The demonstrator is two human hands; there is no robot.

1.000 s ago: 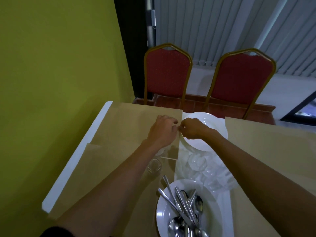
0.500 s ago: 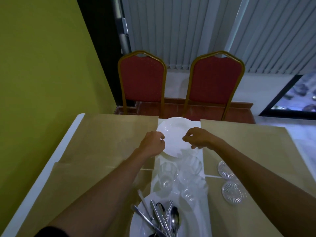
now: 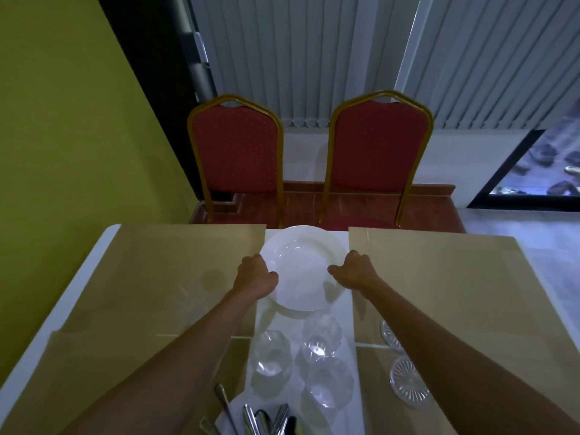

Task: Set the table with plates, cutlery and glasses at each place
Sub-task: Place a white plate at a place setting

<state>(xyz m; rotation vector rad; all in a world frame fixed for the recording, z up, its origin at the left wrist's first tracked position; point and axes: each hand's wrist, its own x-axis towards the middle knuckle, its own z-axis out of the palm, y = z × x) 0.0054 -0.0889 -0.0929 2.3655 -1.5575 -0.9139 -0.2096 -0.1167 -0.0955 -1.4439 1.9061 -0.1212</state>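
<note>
A white plate (image 3: 301, 262) sits at the far middle of the table, between two brown paper placemats. My left hand (image 3: 255, 277) grips its left rim with curled fingers. On the right rim, my right hand (image 3: 354, 271) holds on with the thumb over the edge. Three clear glasses (image 3: 321, 335) stand grouped just this side of the plate. Several pieces of cutlery (image 3: 266, 419) lie on another white plate at the bottom edge of the view.
The left placemat (image 3: 175, 271) and right placemat (image 3: 455, 277) cover most of the tabletop. Two patterned glass coasters (image 3: 408, 383) lie on the right mat under my forearm. Two red chairs (image 3: 238, 152) stand beyond the far edge. A yellow-green wall runs along the left.
My hands have spread apart from the plate's near edge to its left and right rims. The view has swung right and up, so more of the chairs and right placemat shows.
</note>
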